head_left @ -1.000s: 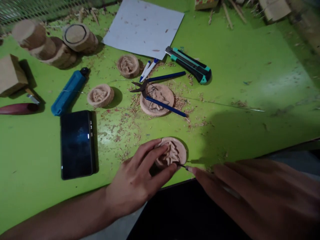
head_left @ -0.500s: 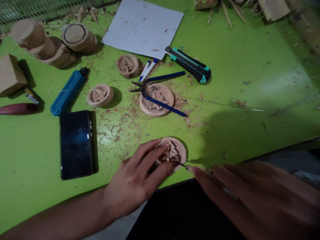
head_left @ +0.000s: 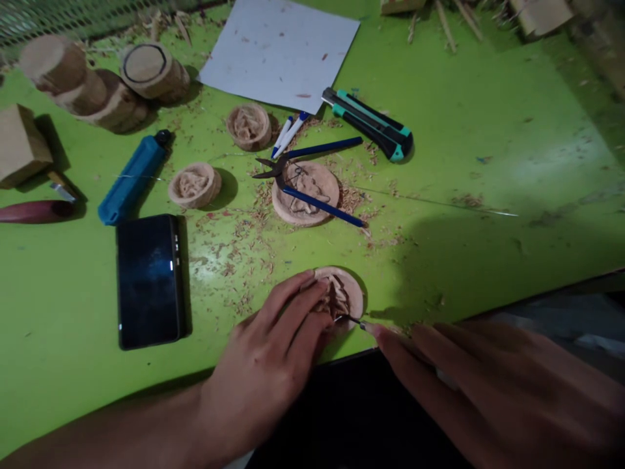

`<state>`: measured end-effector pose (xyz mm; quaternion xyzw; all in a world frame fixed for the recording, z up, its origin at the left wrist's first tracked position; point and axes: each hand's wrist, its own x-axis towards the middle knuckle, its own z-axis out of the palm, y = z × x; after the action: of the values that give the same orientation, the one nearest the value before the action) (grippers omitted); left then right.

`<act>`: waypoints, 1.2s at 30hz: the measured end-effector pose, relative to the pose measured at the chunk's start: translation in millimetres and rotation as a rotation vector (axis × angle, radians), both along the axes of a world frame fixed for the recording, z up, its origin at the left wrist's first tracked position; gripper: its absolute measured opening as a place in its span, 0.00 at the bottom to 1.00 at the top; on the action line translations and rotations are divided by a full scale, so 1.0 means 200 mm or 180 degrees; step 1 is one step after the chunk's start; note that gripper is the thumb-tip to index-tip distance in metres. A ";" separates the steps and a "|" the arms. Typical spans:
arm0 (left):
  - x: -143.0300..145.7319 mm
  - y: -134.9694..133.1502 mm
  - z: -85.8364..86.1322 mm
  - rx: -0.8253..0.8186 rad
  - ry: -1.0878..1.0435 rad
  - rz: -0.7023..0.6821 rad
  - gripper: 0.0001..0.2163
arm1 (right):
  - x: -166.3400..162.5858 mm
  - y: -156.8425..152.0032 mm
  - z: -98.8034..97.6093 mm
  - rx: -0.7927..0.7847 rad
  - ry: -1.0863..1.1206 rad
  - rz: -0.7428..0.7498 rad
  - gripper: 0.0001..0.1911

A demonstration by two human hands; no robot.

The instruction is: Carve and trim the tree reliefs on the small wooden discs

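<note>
Left hand (head_left: pixel 266 365) lies flat on the carved disc (head_left: pixel 344 296) at the near table (head_left: pixel 463 130) edge, fingers (head_left: pixel 293 306) spread and pressing its left half. Right hand (head_left: pixel 478 384) enters from 4 o'clock, fingers closed around a thin tool (head_left: pixel 352 320); the tip touches the disc's near rim. Shavings (head_left: pixel 244 241) are scattered at 11 o'clock of the disc. Pliers (head_left: pixel 312 179) rest across a second disc (head_left: pixel 305 192) at 12 o'clock. Phone (head_left: pixel 149 280) at 9 o'clock, well apart. Two cutters (head_left: pixel 371 124) at 1 o'clock, beside the paper (head_left: pixel 280 52). Two small carvings (head_left: pixel 195 184) and a blue case (head_left: pixel 131 179) at 10 o'clock.
</note>
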<state>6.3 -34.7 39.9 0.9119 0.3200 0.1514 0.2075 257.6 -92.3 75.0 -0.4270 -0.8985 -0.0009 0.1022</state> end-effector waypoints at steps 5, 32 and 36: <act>-0.01 0.00 0.03 -0.0113 0.0108 -0.0113 0.10 | 0.00 0.02 0.02 -0.0149 0.0062 0.0074 0.16; -0.07 0.01 0.13 -0.0234 0.0529 -0.0255 0.25 | 0.00 0.08 0.00 -0.0306 -0.0373 0.0480 0.18; -0.05 0.01 0.12 -0.0120 0.0432 -0.0240 0.17 | 0.02 0.06 0.00 -0.0302 -0.0353 0.0494 0.16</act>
<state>-4.6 -33.4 64.5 0.9274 0.3016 0.0752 0.2080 262.5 -81.0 74.5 -0.3597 -0.9322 0.0260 0.0317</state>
